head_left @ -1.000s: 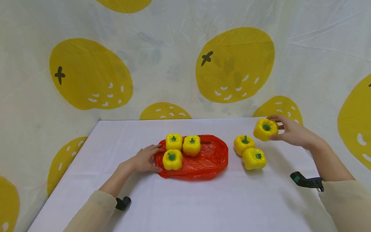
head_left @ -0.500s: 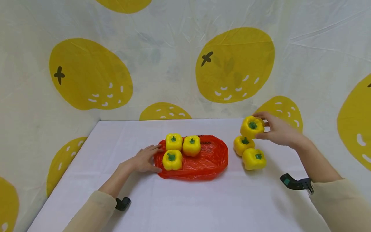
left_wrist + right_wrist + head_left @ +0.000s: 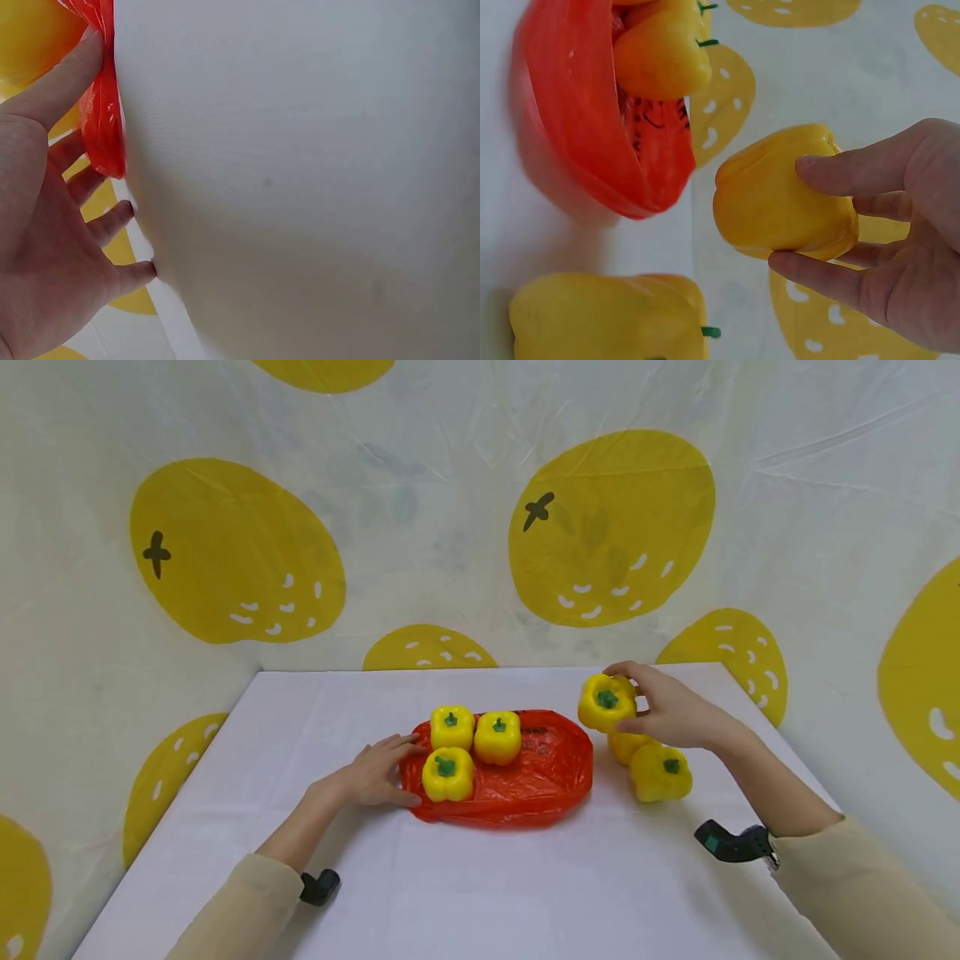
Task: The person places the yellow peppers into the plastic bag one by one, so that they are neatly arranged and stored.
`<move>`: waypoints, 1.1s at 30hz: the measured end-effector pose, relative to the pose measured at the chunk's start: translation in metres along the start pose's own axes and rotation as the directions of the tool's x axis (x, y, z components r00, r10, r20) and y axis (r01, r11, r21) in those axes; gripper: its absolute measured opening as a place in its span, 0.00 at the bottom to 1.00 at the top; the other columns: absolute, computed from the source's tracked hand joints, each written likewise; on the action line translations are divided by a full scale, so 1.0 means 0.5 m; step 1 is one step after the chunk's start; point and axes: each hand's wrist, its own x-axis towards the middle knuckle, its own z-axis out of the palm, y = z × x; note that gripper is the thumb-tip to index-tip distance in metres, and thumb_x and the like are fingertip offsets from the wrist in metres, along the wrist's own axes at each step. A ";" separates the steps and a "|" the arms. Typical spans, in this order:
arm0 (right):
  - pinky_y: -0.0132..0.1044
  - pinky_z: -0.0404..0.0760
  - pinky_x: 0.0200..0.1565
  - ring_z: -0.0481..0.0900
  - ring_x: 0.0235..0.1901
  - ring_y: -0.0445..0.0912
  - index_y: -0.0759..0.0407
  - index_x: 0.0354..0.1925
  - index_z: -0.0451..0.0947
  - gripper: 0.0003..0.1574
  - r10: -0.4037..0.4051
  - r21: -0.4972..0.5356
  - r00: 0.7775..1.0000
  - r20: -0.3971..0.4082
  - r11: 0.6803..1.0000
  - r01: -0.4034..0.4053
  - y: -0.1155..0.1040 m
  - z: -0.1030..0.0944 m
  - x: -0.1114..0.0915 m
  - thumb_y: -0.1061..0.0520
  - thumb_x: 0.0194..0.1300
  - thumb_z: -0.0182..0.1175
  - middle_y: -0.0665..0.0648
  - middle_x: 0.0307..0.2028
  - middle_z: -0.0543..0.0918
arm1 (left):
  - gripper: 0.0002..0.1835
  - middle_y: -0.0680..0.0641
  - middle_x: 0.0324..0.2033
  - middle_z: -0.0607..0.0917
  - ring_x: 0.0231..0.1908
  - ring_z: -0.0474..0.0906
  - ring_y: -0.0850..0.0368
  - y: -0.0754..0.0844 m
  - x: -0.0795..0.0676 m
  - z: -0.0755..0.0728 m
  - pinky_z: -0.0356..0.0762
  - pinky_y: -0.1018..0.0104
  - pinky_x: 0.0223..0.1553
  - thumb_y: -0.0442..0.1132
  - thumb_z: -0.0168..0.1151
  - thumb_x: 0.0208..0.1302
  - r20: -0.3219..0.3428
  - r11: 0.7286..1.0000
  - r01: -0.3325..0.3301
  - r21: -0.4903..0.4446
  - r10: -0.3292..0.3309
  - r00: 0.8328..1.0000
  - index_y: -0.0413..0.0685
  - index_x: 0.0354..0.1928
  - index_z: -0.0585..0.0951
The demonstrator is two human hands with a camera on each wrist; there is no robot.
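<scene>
Near patterned backdrop [image 3: 435, 543], bag [image 3: 543, 772] on table [image 3: 525, 893]

- Back pepper [image 3: 622, 747]: mostly hidden, stem included, behind the held pepper [image 3: 606, 703] and front pepper [image 3: 658, 775].
- Print [image 3: 534, 729] on the bag [image 3: 540, 777]: too small to read from the head.
- Left hand [image 3: 375, 772]: cut by its wrist view's left edge.
- Right hand [image 3: 667, 702]: cut by its wrist view's right edge; held pepper's stem hidden there.
- Sleeves [image 3: 238, 902]: cut off in the head view.
</scene>
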 end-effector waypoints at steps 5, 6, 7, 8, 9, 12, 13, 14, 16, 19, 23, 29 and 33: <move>0.61 0.80 0.56 0.71 0.62 0.64 0.63 0.70 0.63 0.43 -0.020 -0.008 0.999 0.025 1.000 0.020 -0.013 0.026 0.010 0.64 0.62 0.71 0.65 0.64 0.73 | 0.44 0.44 0.77 0.61 0.77 0.48 0.37 -0.001 0.000 0.000 0.41 0.28 0.72 0.55 0.77 0.56 -0.004 1.000 -0.003 0.010 0.003 1.000 0.53 0.74 0.70; 0.61 0.80 0.56 0.71 0.62 0.64 0.63 0.71 0.64 0.43 -0.021 -0.008 0.999 0.031 1.000 0.021 -0.015 0.031 0.011 0.63 0.62 0.71 0.65 0.64 0.73 | 0.44 0.44 0.77 0.61 0.77 0.48 0.36 0.000 0.000 0.000 0.41 0.28 0.71 0.55 0.77 0.56 -0.005 1.000 -0.002 0.008 0.003 1.000 0.53 0.74 0.70; 0.61 0.80 0.56 0.71 0.62 0.63 0.62 0.71 0.64 0.43 -0.020 -0.007 0.999 0.038 1.000 0.020 -0.017 0.037 0.012 0.63 0.62 0.71 0.65 0.64 0.73 | 0.44 0.43 0.77 0.61 0.77 0.48 0.36 0.001 0.000 0.000 0.41 0.28 0.71 0.54 0.77 0.56 -0.006 1.000 0.000 0.004 0.000 1.000 0.53 0.74 0.70; 0.60 0.80 0.56 0.70 0.62 0.63 0.62 0.71 0.64 0.43 -0.015 -0.003 0.999 0.046 1.000 0.015 -0.019 0.043 0.014 0.63 0.62 0.71 0.65 0.65 0.72 | 0.44 0.44 0.77 0.61 0.77 0.48 0.37 0.002 -0.001 -0.001 0.41 0.28 0.72 0.54 0.77 0.56 -0.005 1.000 0.003 0.000 -0.003 1.000 0.54 0.74 0.70; 0.59 0.81 0.56 0.70 0.63 0.63 0.61 0.71 0.64 0.43 -0.010 0.005 0.998 0.055 1.000 0.010 -0.021 0.050 0.015 0.64 0.62 0.71 0.64 0.65 0.72 | 0.44 0.43 0.77 0.61 0.77 0.48 0.37 0.003 -0.001 -0.001 0.41 0.28 0.72 0.54 0.77 0.56 -0.004 1.000 0.005 -0.001 -0.005 1.000 0.53 0.74 0.70; 0.55 0.83 0.54 0.70 0.63 0.61 0.59 0.72 0.64 0.44 -0.006 0.032 0.997 0.077 0.999 0.004 -0.027 0.068 0.018 0.65 0.61 0.70 0.63 0.66 0.71 | 0.44 0.43 0.77 0.61 0.77 0.48 0.37 0.005 -0.002 -0.002 0.40 0.28 0.72 0.54 0.77 0.57 -0.003 1.000 0.004 -0.005 -0.005 1.000 0.53 0.74 0.70; 0.53 0.84 0.54 0.69 0.64 0.61 0.59 0.71 0.64 0.44 -0.006 0.043 0.997 0.083 0.999 0.002 -0.029 0.074 0.019 0.65 0.61 0.70 0.62 0.66 0.71 | 0.44 0.44 0.77 0.61 0.77 0.48 0.37 0.005 -0.002 -0.002 0.40 0.28 0.72 0.54 0.77 0.57 -0.004 1.000 0.004 -0.005 -0.004 1.000 0.53 0.74 0.70; 0.52 0.84 0.53 0.69 0.64 0.61 0.59 0.71 0.64 0.43 -0.016 0.053 0.996 0.088 0.999 0.011 -0.031 0.080 0.020 0.65 0.62 0.70 0.63 0.66 0.71 | 0.44 0.44 0.77 0.61 0.77 0.48 0.37 0.005 -0.003 -0.002 0.41 0.28 0.71 0.55 0.76 0.57 -0.005 1.000 0.003 -0.003 -0.003 1.000 0.53 0.74 0.70; 0.52 0.84 0.53 0.68 0.65 0.62 0.60 0.71 0.64 0.42 -0.034 0.069 0.995 0.095 0.997 0.027 -0.035 0.091 0.020 0.66 0.62 0.69 0.63 0.67 0.71 | 0.44 0.44 0.77 0.61 0.77 0.48 0.37 0.006 -0.003 -0.002 0.41 0.27 0.71 0.54 0.76 0.57 -0.008 1.000 -0.002 -0.003 0.002 1.000 0.52 0.74 0.70; 0.53 0.84 0.54 0.67 0.66 0.63 0.61 0.71 0.65 0.42 -0.050 0.077 0.994 0.097 0.996 0.043 -0.042 0.106 0.020 0.66 0.62 0.70 0.64 0.67 0.71 | 0.44 0.44 0.77 0.61 0.77 0.48 0.37 0.008 -0.003 -0.003 0.40 0.28 0.71 0.54 0.76 0.57 -0.009 1.000 -0.001 -0.007 0.001 1.000 0.52 0.74 0.70; 0.56 0.80 0.58 0.68 0.67 0.61 0.60 0.71 0.65 0.43 -0.045 0.064 0.994 0.100 0.997 0.039 -0.052 0.125 0.019 0.64 0.62 0.71 0.62 0.68 0.71 | 0.44 0.43 0.77 0.61 0.77 0.48 0.36 0.008 -0.004 -0.004 0.40 0.27 0.71 0.55 0.76 0.57 -0.009 1.000 -0.003 -0.007 0.003 1.000 0.52 0.74 0.70; 0.56 0.77 0.61 0.70 0.66 0.57 0.62 0.72 0.61 0.46 -0.061 0.076 0.993 0.104 0.996 0.053 -0.060 0.149 0.020 0.62 0.62 0.72 0.60 0.67 0.72 | 0.44 0.44 0.77 0.61 0.77 0.48 0.37 0.003 -0.003 -0.001 0.41 0.27 0.71 0.55 0.76 0.57 -0.011 1.000 -0.008 0.017 0.008 1.000 0.52 0.74 0.70; 0.55 0.79 0.60 0.74 0.62 0.56 0.62 0.69 0.63 0.43 -0.050 0.059 0.993 0.107 0.997 0.044 -0.065 0.162 0.019 0.60 0.62 0.73 0.60 0.64 0.75 | 0.44 0.43 0.77 0.62 0.77 0.49 0.36 0.002 -0.003 0.000 0.42 0.26 0.70 0.55 0.76 0.57 -0.016 1.000 -0.016 0.016 0.017 1.000 0.51 0.74 0.70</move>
